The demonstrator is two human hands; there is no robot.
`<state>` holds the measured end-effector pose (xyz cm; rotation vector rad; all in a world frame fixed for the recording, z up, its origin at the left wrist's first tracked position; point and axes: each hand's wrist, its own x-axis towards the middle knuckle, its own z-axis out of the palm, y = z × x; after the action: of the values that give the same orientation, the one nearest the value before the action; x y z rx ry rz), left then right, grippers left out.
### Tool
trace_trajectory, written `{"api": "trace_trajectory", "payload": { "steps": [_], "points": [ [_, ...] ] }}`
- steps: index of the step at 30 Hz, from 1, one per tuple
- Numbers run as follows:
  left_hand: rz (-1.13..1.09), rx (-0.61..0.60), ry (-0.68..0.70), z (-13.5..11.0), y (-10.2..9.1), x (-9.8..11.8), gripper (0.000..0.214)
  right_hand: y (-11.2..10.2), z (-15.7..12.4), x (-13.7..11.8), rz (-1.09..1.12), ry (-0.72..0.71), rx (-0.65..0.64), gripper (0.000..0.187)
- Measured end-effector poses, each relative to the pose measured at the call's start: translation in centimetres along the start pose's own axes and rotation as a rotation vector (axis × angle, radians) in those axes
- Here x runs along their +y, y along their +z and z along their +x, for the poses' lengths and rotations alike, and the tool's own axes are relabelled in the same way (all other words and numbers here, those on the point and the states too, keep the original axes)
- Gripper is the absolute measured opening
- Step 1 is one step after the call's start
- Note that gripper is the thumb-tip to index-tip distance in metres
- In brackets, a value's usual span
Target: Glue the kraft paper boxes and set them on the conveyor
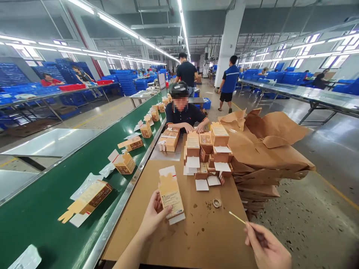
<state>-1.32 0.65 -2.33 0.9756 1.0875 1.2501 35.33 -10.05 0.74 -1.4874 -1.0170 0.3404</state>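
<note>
My left hand [153, 220] is clamped on a small orange carton [170, 194], thumb across its printed face and fingers behind. I hold it upright just above the near part of the brown tabletop [196, 231], with a white flap showing at each end. My right hand [266, 246] has its fingers pinched together on a thin stick [237, 217], whose tip points left toward the carton but does not touch it.

Between my hands and a little beyond them, a small ring [217, 203] lies on the tabletop beside some dark crumbs. Farther out, a pile of cartons [207, 149] blocks the middle of the tabletop, with white leaflets [202, 185] scattered along its near edge. A heap of brown paper [266, 149] crowds the right side and hangs over the edge.

A green conveyor belt [42, 209] runs alongside on my left. A flattened carton [89, 198] lies on it nearest me, a clear plastic bag [26, 258] sits at the bottom corner, and more cartons are spaced along it into the distance. A co-worker [182, 112] in a dark shirt sits at the far end, facing me, both hands down by a stack of cartons [169, 139].
</note>
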Motion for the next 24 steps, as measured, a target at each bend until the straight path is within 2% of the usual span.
{"api": "trace_trajectory", "payload": {
  "steps": [1,3,5,7,17,24],
  "points": [
    [0.015,-0.003,-0.004,-0.1,-0.1,-0.9,0.09,0.3,0.8,0.1,-0.054,-0.065,-0.06,0.057],
    [0.053,-0.038,-0.029,0.0,-0.3,-1.9,0.089,1.0,2.2,0.3,-0.163,-0.215,-0.063,0.054],
    [0.095,-0.075,-0.063,0.1,-0.3,-2.1,0.088,2.0,3.0,0.3,-0.22,-0.324,-0.089,0.045],
    [0.128,-0.078,-0.074,0.3,-0.4,-1.9,0.089,3.0,3.3,0.5,-0.246,-0.372,-0.142,0.04],
    [0.202,-0.089,-0.12,0.5,-0.6,0.0,0.079,5.2,3.3,2.9,-0.27,-0.35,-0.256,0.04],
    [0.218,-0.091,-0.105,0.6,-0.4,0.4,0.074,4.9,3.6,2.3,-0.237,-0.34,-0.251,0.04]
  ]
}}
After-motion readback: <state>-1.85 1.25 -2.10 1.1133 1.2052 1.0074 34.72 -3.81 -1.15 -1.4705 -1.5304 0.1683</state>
